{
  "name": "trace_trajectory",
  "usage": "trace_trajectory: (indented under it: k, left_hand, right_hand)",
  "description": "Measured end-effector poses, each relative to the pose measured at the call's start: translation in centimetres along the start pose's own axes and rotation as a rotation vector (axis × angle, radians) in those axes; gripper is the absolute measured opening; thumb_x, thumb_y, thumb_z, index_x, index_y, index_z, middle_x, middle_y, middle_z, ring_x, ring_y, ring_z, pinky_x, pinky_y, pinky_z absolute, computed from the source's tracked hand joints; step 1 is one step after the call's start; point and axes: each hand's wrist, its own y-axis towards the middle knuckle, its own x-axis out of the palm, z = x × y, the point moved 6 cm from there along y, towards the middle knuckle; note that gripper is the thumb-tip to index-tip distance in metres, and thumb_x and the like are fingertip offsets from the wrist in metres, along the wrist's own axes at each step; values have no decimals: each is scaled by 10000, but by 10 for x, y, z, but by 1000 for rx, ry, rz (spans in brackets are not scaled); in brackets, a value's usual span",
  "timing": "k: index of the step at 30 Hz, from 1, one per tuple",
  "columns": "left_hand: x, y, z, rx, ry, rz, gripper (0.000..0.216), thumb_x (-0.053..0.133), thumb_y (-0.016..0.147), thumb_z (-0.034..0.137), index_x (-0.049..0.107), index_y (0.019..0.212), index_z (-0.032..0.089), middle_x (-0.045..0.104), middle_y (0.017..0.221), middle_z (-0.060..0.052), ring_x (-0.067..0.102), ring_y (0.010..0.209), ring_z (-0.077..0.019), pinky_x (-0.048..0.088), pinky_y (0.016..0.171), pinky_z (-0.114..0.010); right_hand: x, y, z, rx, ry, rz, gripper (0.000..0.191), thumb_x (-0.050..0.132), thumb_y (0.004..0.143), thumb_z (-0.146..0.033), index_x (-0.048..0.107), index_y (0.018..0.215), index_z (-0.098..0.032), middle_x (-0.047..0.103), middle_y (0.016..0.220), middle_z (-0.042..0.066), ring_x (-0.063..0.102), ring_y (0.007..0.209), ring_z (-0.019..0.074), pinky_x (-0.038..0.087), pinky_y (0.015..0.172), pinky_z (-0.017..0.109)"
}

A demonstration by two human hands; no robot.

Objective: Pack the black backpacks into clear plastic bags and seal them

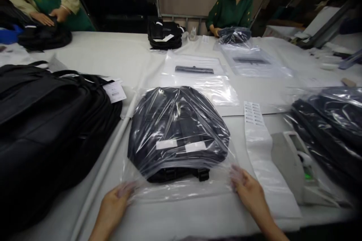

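A black backpack point(181, 128) lies flat on the white table in front of me, inside a clear plastic bag point(181, 192). Two white strips show on it, and its buckles face me near the bag's open-looking edge. My left hand point(117, 197) grips the bag's near left corner, fingers closed on the film. On the opposite side, my right hand point(247, 186) pinches the near right corner, with some fingertips behind or inside the plastic. The film is spread between both hands.
Black backpacks point(51, 131) are piled at left with a paper tag point(114, 91). At right are a label strip point(257, 143), a tape dispenser point(299, 169) and bagged backpacks point(333, 120). Flat plastic bags point(198, 60) lie beyond. Two people point(233, 7) work across the table.
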Motion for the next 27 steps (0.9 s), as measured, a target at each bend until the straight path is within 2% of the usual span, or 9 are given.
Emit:
trace_trajectory:
  k: [3, 5, 9, 12, 15, 17, 22, 24, 27]
  left_hand:
    - [-35, -14, 4, 96, 86, 217, 594, 504, 672, 658, 685, 953, 167, 693, 815, -51, 608, 660, -227, 485, 594, -309]
    - [-54, -33, 10, 235, 164, 403, 531, 499, 697, 623, 673, 963, 197, 679, 872, -37, 599, 659, -201, 476, 622, -297]
    - [-62, -79, 7, 517, 294, 698, 366, 498, 785, 539, 637, 889, 217, 637, 838, -17, 596, 738, -190, 447, 744, -298]
    - [-54, -100, -9, 666, 297, 764, 257, 527, 816, 438, 610, 892, 207, 628, 826, -15, 601, 748, -182, 443, 764, -289]
    - [-48, -111, -12, 853, 277, 742, 158, 515, 834, 328, 595, 878, 200, 616, 824, -17, 598, 747, -171, 451, 736, -271]
    - [-48, -115, -9, 934, 259, 732, 122, 510, 837, 292, 588, 863, 202, 604, 819, -16, 592, 748, -166, 450, 721, -266]
    - [-43, -122, -17, 870, 286, 792, 155, 490, 851, 329, 590, 869, 212, 592, 840, -23, 571, 711, -166, 448, 743, -294]
    - [-38, -120, -31, 782, 290, 798, 199, 473, 849, 377, 582, 870, 212, 596, 841, -30, 581, 728, -180, 450, 759, -310]
    - [-33, -109, -50, 584, 252, 734, 297, 434, 822, 475, 560, 888, 215, 613, 866, -47, 607, 772, -212, 464, 754, -334]
  right_hand:
    - [-22, -8, 18, 57, 94, 3, 552, 535, 698, -472, 608, 1106, -108, 705, 697, 51, 639, 541, 214, 508, 492, 296]
    - [-41, -17, 26, 11, 41, 92, 556, 523, 718, -526, 633, 1086, -124, 695, 642, 42, 646, 548, 220, 506, 509, 299]
    - [-60, -39, 43, -206, -203, 237, 520, 472, 763, -574, 692, 984, -159, 700, 634, 53, 662, 597, 243, 505, 563, 308]
    - [-60, -53, 50, -396, -323, 298, 526, 404, 820, -555, 696, 953, -137, 718, 750, 100, 674, 686, 266, 514, 616, 328]
    - [-63, -66, 43, -590, -378, 436, 501, 354, 888, -487, 634, 1080, -118, 697, 935, 124, 660, 821, 257, 502, 732, 342]
    - [-64, -71, 38, -705, -403, 473, 468, 333, 918, -438, 591, 1135, -113, 680, 964, 119, 644, 864, 241, 484, 791, 348]
    - [-63, -71, 53, -780, -406, 461, 398, 344, 933, -426, 629, 996, -155, 691, 906, 82, 661, 799, 206, 514, 673, 292]
    - [-65, -71, 61, -800, -399, 479, 378, 349, 934, -412, 617, 1006, -155, 687, 920, 80, 662, 803, 203, 517, 665, 291]
    - [-69, -77, 60, -931, -425, 526, 360, 337, 935, -365, 570, 1082, -133, 666, 967, 109, 642, 863, 226, 500, 763, 340]
